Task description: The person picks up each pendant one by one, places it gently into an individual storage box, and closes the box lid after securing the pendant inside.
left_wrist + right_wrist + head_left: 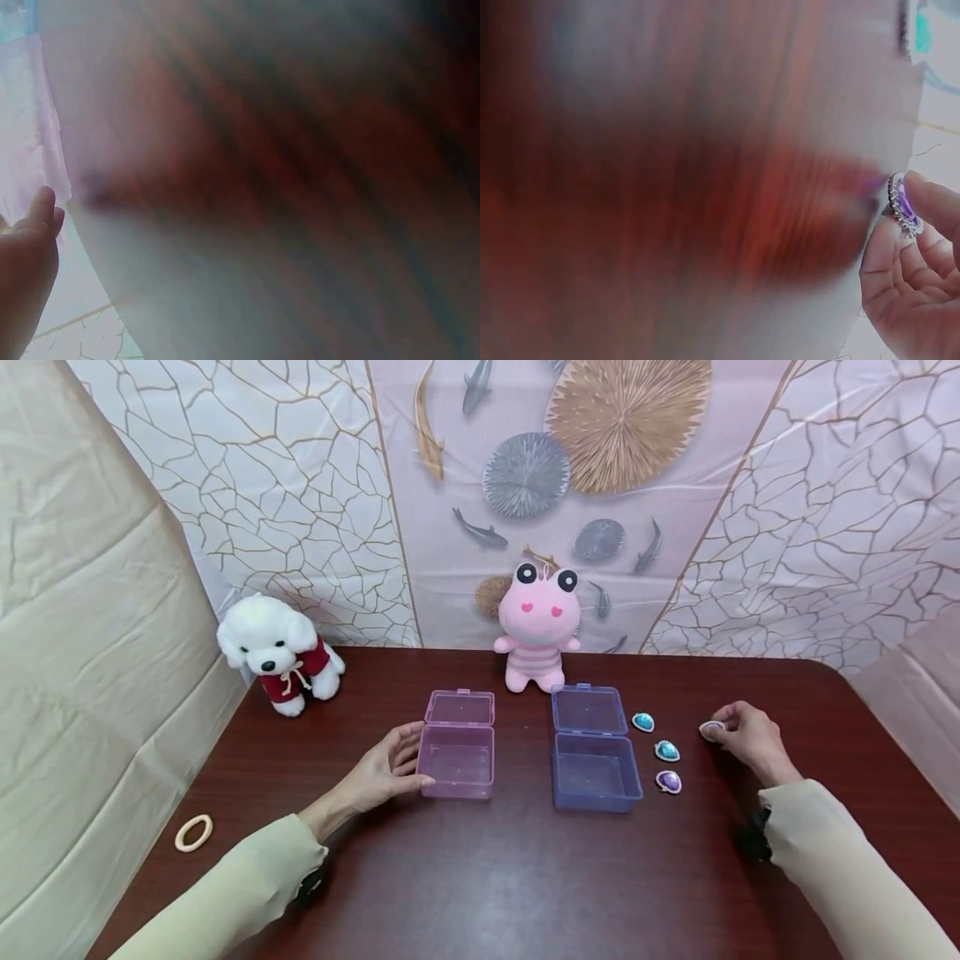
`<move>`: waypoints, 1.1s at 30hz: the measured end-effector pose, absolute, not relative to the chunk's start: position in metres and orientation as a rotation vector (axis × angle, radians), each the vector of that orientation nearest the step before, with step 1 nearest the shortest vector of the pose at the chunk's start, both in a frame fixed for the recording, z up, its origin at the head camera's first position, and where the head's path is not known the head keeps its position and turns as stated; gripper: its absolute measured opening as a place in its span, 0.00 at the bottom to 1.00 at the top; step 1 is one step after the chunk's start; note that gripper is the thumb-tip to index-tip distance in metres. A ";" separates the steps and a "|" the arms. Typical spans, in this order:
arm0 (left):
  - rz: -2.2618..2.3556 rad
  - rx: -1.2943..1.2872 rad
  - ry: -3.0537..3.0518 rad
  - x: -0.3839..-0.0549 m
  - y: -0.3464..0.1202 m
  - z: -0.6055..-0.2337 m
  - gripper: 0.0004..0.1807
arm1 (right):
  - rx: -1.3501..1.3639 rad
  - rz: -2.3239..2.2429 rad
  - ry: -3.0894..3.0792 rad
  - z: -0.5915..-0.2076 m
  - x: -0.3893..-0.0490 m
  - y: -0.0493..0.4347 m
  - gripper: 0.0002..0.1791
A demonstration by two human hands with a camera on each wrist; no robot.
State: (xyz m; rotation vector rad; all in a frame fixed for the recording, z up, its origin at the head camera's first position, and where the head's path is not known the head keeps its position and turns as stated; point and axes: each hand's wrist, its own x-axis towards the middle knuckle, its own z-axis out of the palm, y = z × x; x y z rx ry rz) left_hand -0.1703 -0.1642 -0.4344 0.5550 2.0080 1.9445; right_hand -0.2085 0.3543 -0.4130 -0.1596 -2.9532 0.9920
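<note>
A pink clear plastic box point(456, 763) stands with its lid folded back. My left hand point(386, 770) rests against its left side, fingers extended along the wall and thumb at the front corner. At the far right, my right hand point(750, 741) pinches a purple gem point(905, 206) with a rhinestone edge between thumb and fingers, close over the table. Left of that hand lie two teal gems point(667, 751) and another purple gem point(668, 782). Beside them stands a blue clear plastic box point(596, 772), its lid also folded back.
A pink frog plush point(538, 627) sits behind the boxes against the patterned backdrop point(300, 485). A white plush dog point(277, 652) in red stands at the back left. Near the left edge of the dark table point(480, 877) lies a pale ring point(193, 833).
</note>
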 end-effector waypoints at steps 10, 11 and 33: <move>1.960 0.563 1.982 -0.169 -0.163 -0.436 0.45 | 0.009 1.734 -2.577 -0.383 -0.201 0.309 0.12; 1.960 0.566 1.982 -0.169 -0.163 -0.436 0.45 | 0.041 1.801 -2.537 -0.379 -0.202 0.299 0.10; 1.919 0.546 2.021 -0.170 -0.163 -0.436 0.46 | 0.483 2.326 -2.464 -0.377 -0.184 0.070 0.13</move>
